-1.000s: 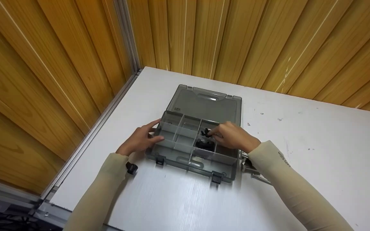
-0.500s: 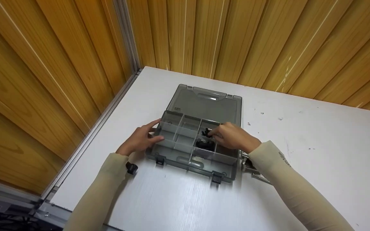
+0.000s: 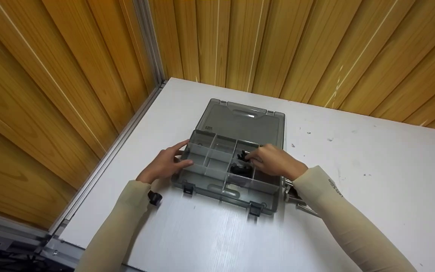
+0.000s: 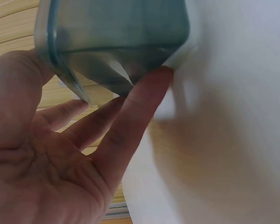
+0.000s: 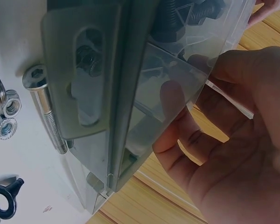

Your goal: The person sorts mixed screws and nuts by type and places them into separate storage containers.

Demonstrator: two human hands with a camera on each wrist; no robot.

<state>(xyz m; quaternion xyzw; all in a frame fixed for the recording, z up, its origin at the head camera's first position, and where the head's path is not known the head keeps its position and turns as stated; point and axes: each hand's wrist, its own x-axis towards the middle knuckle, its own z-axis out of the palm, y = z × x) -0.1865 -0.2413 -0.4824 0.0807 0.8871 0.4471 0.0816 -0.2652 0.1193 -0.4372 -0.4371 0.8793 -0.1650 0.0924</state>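
A smoky grey clear compartment box lies open on the white table, its lid folded back flat. My left hand grips the box's left wall, thumb over the rim and fingers spread along the outside; in the left wrist view one fingertip touches the lower edge. My right hand reaches into a right-of-middle compartment, fingertips at small black pronged pieces. Whether it pinches one is hidden. Larger black parts fill the compartment in front. Black hex-head bolts show through the plastic in the right wrist view.
Silver bolts lie on the table right of the box, partly under the right forearm. The right wrist view shows a long socket-head bolt, flange nuts and a black ring with a stem. Wood-patterned panels stand behind.
The small black pieces at my right fingertips have shifted very slightly. Both hands and the box otherwise stay in place.
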